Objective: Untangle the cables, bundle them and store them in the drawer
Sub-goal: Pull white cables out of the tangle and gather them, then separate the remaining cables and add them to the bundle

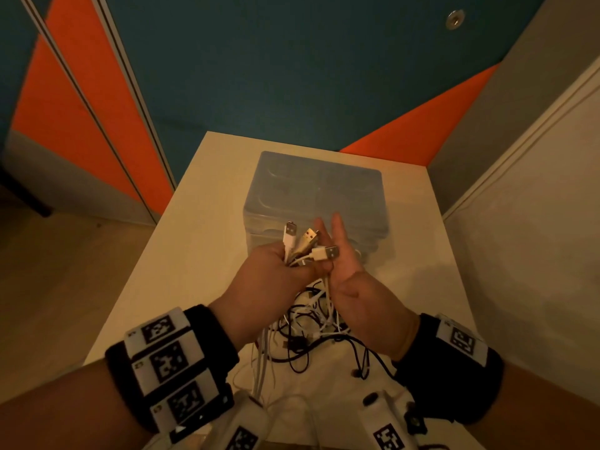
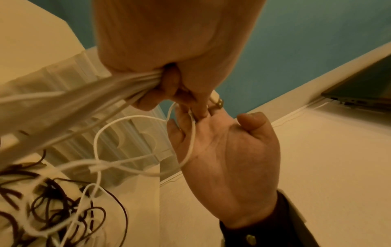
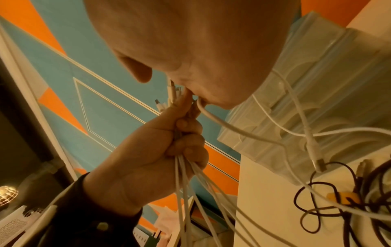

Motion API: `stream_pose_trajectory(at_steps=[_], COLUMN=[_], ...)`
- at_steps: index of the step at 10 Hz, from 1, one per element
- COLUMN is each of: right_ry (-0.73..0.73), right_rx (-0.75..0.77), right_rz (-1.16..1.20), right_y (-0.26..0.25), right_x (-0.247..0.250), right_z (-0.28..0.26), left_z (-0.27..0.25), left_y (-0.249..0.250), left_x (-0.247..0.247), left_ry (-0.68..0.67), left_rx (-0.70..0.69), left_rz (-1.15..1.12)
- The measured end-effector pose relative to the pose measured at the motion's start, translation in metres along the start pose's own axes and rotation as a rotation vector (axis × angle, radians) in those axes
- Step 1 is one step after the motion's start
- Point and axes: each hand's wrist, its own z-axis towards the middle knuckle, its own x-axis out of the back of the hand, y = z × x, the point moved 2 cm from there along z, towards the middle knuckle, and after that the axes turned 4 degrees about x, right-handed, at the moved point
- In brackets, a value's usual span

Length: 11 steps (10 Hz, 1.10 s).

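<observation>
My left hand (image 1: 272,264) grips a bunch of white cables (image 1: 292,241) in a fist above the table, their USB plugs sticking up. My right hand (image 1: 341,271) stands next to it, palm facing left with two fingers straight up. One white cable (image 2: 191,142) runs across its palm and is held between its fingers (image 2: 180,117). Below the hands a tangle of black and white cables (image 1: 311,323) lies on the white table (image 1: 194,222). A translucent plastic drawer unit (image 1: 318,190) stands just behind, drawers shut.
The table sits in a corner, with a blue and orange wall (image 1: 292,76) behind and a pale wall (image 1: 535,222) to the right. A yellow tie (image 3: 342,198) lies among the black cables. A laptop (image 2: 363,88) rests on a surface to the right.
</observation>
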Motion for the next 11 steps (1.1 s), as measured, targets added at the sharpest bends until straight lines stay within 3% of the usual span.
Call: stream_pose_trajectory(at_steps=[1, 3, 4, 5, 6, 7, 9, 10, 11], right_ry=[0.065, 0.055, -0.028, -0.017, 0.171, 0.200, 0.170, 0.139, 0.147], right_rx=[-0.097, 0.035, 0.077, 0.049, 0.086, 0.012, -0.127, -0.298, -0.384], right_rz=[0.173, -0.050, -0.159, -0.387, -0.560, -0.773, -1.292, -1.605, -1.740], right_y=[-0.016, 0.008, 0.006, 0.007, -0.005, 0.001, 0.006, 0.000, 0.000], right_x=[-0.016, 0.008, 0.016, 0.034, 0.057, 0.078, 0.118, 0.136, 0.154], right_z=[-0.012, -0.009, -0.009, -0.014, -0.008, -0.007, -0.019, -0.023, -0.032], left_z=[0.001, 0.002, 0.000, -0.003, -0.010, -0.013, -0.006, -0.002, 0.000], left_y=[0.001, 0.003, 0.003, 0.004, 0.012, 0.023, 0.038, 0.040, 0.039], left_x=[0.000, 0.003, 0.006, 0.016, 0.034, 0.052, 0.081, 0.094, 0.097], left_ry=[-0.074, -0.090, -0.066, -0.088, -0.086, 0.003, 0.016, 0.050, 0.056], left_rx=[-0.049, -0.057, -0.030, 0.004, -0.013, -0.080, 0.092, 0.091, 0.060], left_rz=[0.151, 0.326, 0.320, 0.370, 0.298, 0.190, -0.377, -0.351, -0.341])
